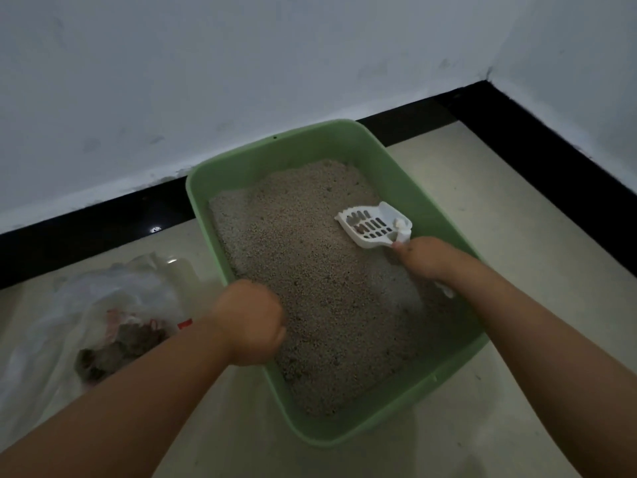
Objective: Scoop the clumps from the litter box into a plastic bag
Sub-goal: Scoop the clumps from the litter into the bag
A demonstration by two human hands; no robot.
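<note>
A green litter box (241, 167) full of beige litter (310, 270) sits on the floor by the wall. My right hand (427, 260) grips the handle of a white slotted scoop (374, 224), held just above the litter at the box's right side. A small dark clump (360, 228) lies in the scoop. My left hand (250, 322) is curled over the box's left rim and grips it. A clear plastic bag (103, 305) lies on the floor left of the box, with dark clumps (117, 350) inside.
A white wall with a black skirting (103, 222) runs behind the box and turns a corner at the right. Pale floor tiles (499, 236) lie to the right of the box and in front of it.
</note>
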